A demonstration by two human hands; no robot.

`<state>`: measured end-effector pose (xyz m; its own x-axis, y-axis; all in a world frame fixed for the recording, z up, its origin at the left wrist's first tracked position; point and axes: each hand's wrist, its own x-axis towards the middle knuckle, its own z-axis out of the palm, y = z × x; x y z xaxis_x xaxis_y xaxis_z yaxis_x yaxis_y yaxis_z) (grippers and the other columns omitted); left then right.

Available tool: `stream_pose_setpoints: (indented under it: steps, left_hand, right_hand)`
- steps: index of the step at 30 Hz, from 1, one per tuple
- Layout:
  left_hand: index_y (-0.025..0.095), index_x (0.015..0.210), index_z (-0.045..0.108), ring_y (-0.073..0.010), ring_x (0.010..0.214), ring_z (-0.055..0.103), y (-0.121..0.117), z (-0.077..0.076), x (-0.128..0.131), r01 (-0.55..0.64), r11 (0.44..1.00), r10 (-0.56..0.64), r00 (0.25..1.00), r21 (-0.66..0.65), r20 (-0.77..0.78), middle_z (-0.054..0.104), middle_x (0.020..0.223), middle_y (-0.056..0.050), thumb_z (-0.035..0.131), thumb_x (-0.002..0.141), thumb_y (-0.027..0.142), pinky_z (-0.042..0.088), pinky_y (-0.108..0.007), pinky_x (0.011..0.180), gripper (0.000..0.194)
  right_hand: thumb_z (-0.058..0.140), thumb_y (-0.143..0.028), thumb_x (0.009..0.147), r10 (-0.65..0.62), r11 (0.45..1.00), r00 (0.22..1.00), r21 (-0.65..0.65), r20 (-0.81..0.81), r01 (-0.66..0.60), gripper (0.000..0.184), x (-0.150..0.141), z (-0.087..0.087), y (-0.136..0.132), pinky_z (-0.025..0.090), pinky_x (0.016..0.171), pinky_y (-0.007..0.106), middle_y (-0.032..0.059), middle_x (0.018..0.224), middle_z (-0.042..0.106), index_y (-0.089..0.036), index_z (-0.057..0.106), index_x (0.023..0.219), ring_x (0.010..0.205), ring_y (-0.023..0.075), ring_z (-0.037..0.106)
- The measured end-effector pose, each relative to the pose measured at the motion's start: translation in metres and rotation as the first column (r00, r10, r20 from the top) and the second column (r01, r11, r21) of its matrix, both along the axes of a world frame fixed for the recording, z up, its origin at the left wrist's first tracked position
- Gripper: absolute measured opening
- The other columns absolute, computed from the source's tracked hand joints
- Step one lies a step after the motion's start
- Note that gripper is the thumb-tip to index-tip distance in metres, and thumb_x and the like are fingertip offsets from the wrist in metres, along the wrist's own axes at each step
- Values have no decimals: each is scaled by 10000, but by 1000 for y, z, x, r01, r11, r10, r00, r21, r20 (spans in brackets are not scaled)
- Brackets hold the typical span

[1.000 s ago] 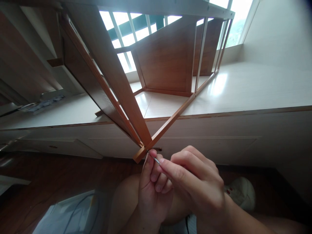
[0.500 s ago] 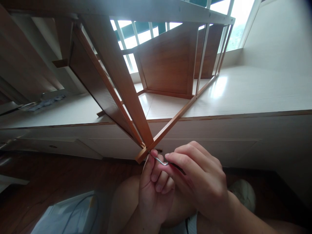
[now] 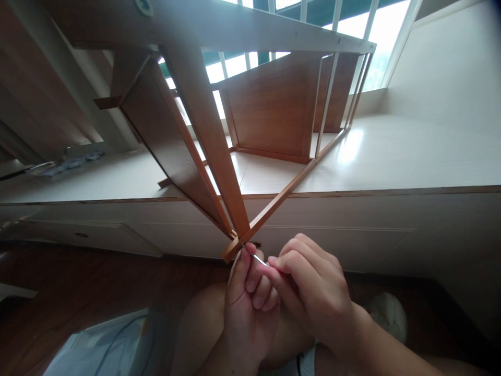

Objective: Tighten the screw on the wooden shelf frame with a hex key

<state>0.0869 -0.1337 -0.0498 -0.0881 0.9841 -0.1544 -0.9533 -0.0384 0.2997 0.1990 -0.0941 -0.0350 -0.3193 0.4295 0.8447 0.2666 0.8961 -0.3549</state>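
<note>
A thin silver hex key [image 3: 259, 259] runs from the lower corner of a brown wooden rack [image 3: 219, 162] down towards my right. My left hand [image 3: 251, 313] pinches it between thumb and forefinger close to the wood, the other fingers curled in. My right hand [image 3: 316, 293] grips the bent end between thumb and fingertips. The key's tip meets the end of a narrow wooden rail [image 3: 279, 197]; any screw there is hidden by my left fingertips. The rack lies tilted, with that corner jutting past the ledge towards me.
The rack rests on a pale ledge [image 3: 422, 151] before a barred window [image 3: 385, 57]. Below the ledge are cabinet fronts [image 3: 332, 245]. A clear plastic-covered box [image 3: 102, 344] stands on the dark floor [image 3: 50, 308] at lower left. My knees are under my hands.
My right hand has turned and closed its fingers more tightly around the hex key's bent end, which shows less now. The left hand keeps its pinch. The view has shifted slightly.
</note>
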Motion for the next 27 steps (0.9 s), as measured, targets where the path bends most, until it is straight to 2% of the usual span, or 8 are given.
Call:
stream_pose_setpoints:
  steps: [7,13,16,18,21,24,27]
  left_hand:
    - [136,823,736,-3,362,260,-2,7,0,-70,994,64,995,-81,-78,313,480,107,813,768,284,287,-109,323,176]
    - [117,859,728,-9,360,298,-4,12,1,-143,979,121,981,-145,-153,352,475,97,746,835,250,287,-112,323,136]
    - [120,860,721,-11,357,298,-4,15,1,-167,975,142,976,-146,-167,347,475,98,733,847,253,277,-116,319,135]
    - [121,857,718,-12,356,286,-3,16,0,-164,977,141,976,-139,-164,337,472,100,741,838,257,267,-118,317,139]
    - [119,864,719,-12,361,258,-4,16,-1,-130,986,114,982,-105,-151,324,472,101,759,820,265,252,-121,316,158]
    - [121,860,720,-15,375,242,-4,14,-3,-89,995,80,985,-52,-154,326,482,97,763,815,280,250,-124,323,170]
    - [130,882,721,-19,390,233,-3,12,-6,-65,998,62,981,-11,-184,321,489,93,752,828,291,250,-123,337,173]
  right_hand:
    - [598,-144,923,-15,957,989,-290,-150,-29,229,-12,-5,-14,369,589,268,4,657,511,-180,524,709,636,125,476]
    - [611,-240,926,-121,845,950,-532,-288,-53,276,-27,-11,-28,403,547,250,-6,638,521,-190,522,670,566,109,522]
    - [593,-289,944,-145,796,945,-602,-295,-66,299,-31,-12,-30,414,527,237,-9,641,537,-195,501,676,545,103,540]
    - [568,-302,962,-159,809,962,-588,-222,-2,297,-31,-12,-28,417,542,237,-10,643,544,-197,495,693,562,107,547]
    - [544,-280,975,-150,865,982,-496,-114,74,258,-24,-9,-24,413,607,250,-3,676,555,-194,528,732,627,122,544]
    - [551,-246,967,-74,912,996,-408,-40,51,169,-14,-2,-19,399,673,264,7,743,577,-197,591,810,707,138,531]
    - [522,-237,984,-5,951,994,-308,105,37,165,-6,10,-13,384,689,271,22,776,577,-193,614,855,738,149,503]
